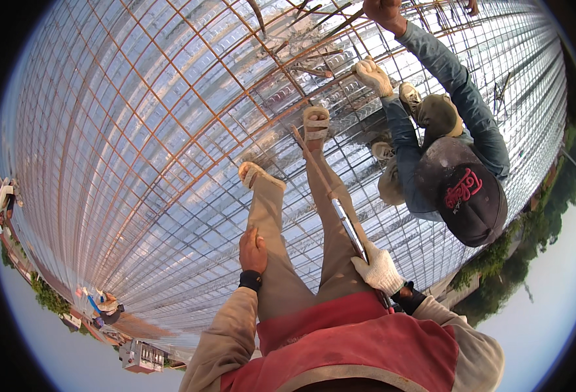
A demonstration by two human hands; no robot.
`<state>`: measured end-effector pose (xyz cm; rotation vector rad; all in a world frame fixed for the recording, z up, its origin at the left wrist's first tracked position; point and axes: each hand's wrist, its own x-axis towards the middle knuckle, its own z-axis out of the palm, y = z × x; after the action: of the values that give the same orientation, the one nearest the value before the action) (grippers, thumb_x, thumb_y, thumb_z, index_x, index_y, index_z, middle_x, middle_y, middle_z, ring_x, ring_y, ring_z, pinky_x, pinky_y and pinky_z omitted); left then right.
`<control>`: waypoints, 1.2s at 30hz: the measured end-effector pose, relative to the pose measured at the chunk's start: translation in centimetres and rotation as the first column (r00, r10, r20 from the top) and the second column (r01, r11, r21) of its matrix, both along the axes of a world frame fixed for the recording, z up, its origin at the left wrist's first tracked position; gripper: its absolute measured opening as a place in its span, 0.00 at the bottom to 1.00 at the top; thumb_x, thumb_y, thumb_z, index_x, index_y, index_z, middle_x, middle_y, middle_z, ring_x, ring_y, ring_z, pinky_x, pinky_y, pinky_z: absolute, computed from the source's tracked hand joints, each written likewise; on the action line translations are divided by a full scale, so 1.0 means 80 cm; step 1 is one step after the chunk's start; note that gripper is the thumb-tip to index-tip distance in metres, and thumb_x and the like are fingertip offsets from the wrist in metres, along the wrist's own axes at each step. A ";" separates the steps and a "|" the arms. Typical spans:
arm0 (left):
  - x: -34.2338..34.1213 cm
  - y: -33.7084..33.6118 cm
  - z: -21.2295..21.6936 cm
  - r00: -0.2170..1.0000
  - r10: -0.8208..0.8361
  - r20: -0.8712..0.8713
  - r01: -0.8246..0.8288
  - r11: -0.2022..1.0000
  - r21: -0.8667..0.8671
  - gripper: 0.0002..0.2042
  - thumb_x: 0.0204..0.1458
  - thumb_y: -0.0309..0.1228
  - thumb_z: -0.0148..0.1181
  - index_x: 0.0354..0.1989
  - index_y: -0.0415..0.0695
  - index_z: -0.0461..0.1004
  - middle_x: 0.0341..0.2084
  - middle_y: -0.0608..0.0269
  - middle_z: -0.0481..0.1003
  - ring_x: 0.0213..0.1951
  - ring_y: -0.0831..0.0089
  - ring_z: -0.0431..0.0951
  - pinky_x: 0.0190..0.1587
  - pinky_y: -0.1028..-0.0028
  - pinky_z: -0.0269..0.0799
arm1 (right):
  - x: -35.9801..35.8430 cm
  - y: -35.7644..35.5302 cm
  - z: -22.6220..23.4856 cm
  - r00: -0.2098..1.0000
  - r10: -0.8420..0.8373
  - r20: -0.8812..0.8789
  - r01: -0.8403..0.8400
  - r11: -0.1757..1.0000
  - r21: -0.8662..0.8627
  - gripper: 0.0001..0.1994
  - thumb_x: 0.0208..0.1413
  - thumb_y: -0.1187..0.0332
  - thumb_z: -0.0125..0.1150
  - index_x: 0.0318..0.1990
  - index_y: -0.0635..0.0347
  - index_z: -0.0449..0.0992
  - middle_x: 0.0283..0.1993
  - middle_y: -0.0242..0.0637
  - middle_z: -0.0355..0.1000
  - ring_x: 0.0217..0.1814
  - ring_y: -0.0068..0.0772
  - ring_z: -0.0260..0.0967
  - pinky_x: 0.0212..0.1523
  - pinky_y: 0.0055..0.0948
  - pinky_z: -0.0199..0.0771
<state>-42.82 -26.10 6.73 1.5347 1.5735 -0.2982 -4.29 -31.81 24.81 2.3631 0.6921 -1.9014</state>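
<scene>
Gripping a long slim tool (pixel 349 227), the right hand (pixel 379 271), in a white knitted glove, is closed around the lower part of it. From that hand the silvery shaft runs toward eleven o'clock, while a dark end shows past the glove toward six. A thin brown rod (pixel 315 163) extends in line beyond the silvery part, passing in front of the right shin; its tip appears just beside the right sandal (pixel 316 123), on the nine o'clock side. Whether that tip touches anything I cannot tell.

At nine o'clock from the glove, the bare left hand (pixel 253 251) rests on the left trouser leg (pixel 266 212), a black band (pixel 250 280) around its wrist; how far its fingers curl I cannot tell.

Around the feet, a grid of rusty steel bars (pixel 219 116) spreads over shiny ribbed metal sheeting (pixel 425 248). Near three o'clock a co-worker in a dark cap (pixel 461 189) crouches, a gloved hand (pixel 374 75) at the bars toward one o'clock and a bare hand (pixel 386 14) farther out. Far off, people (pixel 105 307) show at eight o'clock, and trees (pixel 526 251) stand between three and four.
</scene>
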 end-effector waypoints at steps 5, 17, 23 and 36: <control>0.005 -0.003 0.002 1.000 0.020 -0.011 -0.020 1.000 -0.014 0.22 0.73 0.35 0.56 0.69 0.39 0.79 0.70 0.44 0.78 0.73 0.44 0.74 0.78 0.52 0.68 | 0.002 0.006 -0.005 1.000 -0.011 -0.014 0.012 0.999 0.047 0.23 0.65 0.63 0.71 0.62 0.69 0.78 0.39 0.63 0.81 0.44 0.71 0.84 0.44 0.53 0.81; 0.005 -0.016 -0.001 0.999 0.046 -0.001 -0.046 0.999 0.018 0.20 0.72 0.34 0.59 0.69 0.41 0.80 0.70 0.49 0.79 0.72 0.47 0.75 0.76 0.53 0.71 | 0.000 0.016 -0.018 1.000 -0.021 -0.007 0.021 0.999 0.025 0.22 0.66 0.64 0.69 0.62 0.68 0.79 0.40 0.64 0.82 0.44 0.71 0.84 0.44 0.53 0.82; 0.006 -0.022 -0.002 0.997 0.071 -0.016 -0.071 0.997 -0.010 0.21 0.73 0.35 0.58 0.70 0.42 0.79 0.69 0.49 0.79 0.72 0.48 0.75 0.77 0.54 0.71 | -0.002 0.015 -0.032 1.000 0.015 0.005 -0.015 0.999 0.029 0.23 0.66 0.63 0.69 0.63 0.70 0.79 0.40 0.65 0.82 0.46 0.69 0.85 0.46 0.52 0.82; 0.015 0.006 -0.010 1.000 0.025 -0.004 -0.025 1.000 -0.005 0.19 0.73 0.34 0.58 0.67 0.40 0.81 0.66 0.48 0.82 0.68 0.47 0.79 0.74 0.54 0.73 | 0.006 0.013 -0.053 0.995 0.097 -0.030 -0.095 0.993 0.064 0.30 0.66 0.57 0.67 0.67 0.73 0.72 0.41 0.76 0.80 0.50 0.83 0.80 0.50 0.66 0.81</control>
<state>-41.66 -25.60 5.95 1.5104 1.5933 -0.2909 -3.84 -30.76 20.57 2.2925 0.8630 -1.9115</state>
